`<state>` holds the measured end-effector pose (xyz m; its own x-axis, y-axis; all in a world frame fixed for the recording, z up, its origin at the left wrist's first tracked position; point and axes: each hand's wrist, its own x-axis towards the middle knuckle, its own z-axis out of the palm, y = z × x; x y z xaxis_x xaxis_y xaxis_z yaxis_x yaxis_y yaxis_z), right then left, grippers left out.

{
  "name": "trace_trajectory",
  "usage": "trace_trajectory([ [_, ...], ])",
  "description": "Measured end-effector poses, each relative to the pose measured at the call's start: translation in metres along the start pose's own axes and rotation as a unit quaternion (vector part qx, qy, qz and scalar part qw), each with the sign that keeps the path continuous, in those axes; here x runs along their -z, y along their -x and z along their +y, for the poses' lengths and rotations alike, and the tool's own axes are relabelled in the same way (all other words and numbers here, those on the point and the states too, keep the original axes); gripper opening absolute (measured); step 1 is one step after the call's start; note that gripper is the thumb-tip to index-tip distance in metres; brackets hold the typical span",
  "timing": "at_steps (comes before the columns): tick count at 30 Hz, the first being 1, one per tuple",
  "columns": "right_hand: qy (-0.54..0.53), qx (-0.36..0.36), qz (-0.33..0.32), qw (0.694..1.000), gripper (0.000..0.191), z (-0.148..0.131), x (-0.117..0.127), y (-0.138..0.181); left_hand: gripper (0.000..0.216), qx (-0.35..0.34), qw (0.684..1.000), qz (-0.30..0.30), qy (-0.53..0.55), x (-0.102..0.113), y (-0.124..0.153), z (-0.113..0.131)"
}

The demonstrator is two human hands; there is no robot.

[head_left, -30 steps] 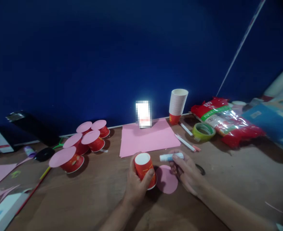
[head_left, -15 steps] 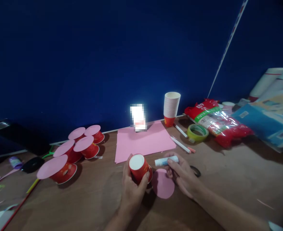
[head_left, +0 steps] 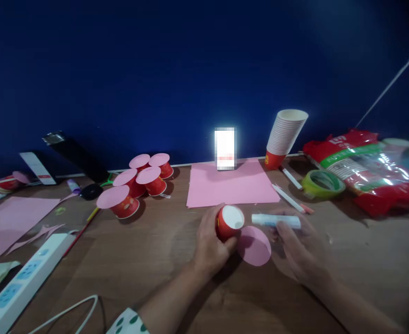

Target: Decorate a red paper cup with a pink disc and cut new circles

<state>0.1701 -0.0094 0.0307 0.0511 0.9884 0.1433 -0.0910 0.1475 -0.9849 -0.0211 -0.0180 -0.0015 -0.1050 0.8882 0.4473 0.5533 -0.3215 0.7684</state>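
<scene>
My left hand [head_left: 211,248] is wrapped round a red paper cup [head_left: 228,228], held upside down with its white base facing up and tilted. Close to the right of the cup, a white glue stick [head_left: 269,220] lies level in the closed fingers of my right hand [head_left: 296,243]. Its tip points at the cup without touching it. Both hand and stick are slightly blurred. On the table between my hands is a pink paper circle [head_left: 255,247], partly beside the cup.
Several upturned red cups topped with pink discs [head_left: 119,197] stand left. Behind are pink sheets [head_left: 232,188], a bright phone-like screen [head_left: 225,148] and a cup stack [head_left: 284,137]. Green tape [head_left: 322,183] and a red cup packet [head_left: 350,144] lie right; a power strip [head_left: 26,273] lies left.
The view has swung left, bringing the power strip in. The cup leans more in my left hand. More of the glue stick shows in my right hand, its tip still apart from the cup.
</scene>
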Motion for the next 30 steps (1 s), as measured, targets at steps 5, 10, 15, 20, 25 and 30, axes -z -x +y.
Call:
trace_trajectory([
  [5,0.07,0.028,-0.048,0.996,0.023,-0.0029,0.0003,0.004,0.067,0.004,1.0,-0.008,0.005,0.0007,0.0005,0.0014],
  [10,0.09,0.052,-0.063,0.993,0.022,-0.0003,-0.0002,0.0048,0.067,-0.004,1.0,-0.005,0.002,0.0002,0.0003,0.0019],
  [15,0.121,0.054,-0.073,0.988,0.021,-0.0015,0.0004,0.0044,0.066,-0.006,1.0,-0.01,0.008,0.0014,-0.0006,0.004],
  [20,0.156,0.08,-0.069,0.982,0.019,-0.0014,0.0019,0.0048,0.065,-0.003,1.0,-0.013,0.016,0.0046,-0.0023,0.0083],
  [25,0.177,0.084,-0.093,0.976,0.015,-0.0015,0.0028,0.005,0.065,-0.003,1.0,-0.009,0.018,0.0047,-0.0026,0.0082],
  [30,0.212,0.114,-0.097,0.966,0.012,-0.0029,0.0004,0.0051,0.063,0.003,0.999,0.02,0.03,0.0018,-0.0017,0.0071],
])
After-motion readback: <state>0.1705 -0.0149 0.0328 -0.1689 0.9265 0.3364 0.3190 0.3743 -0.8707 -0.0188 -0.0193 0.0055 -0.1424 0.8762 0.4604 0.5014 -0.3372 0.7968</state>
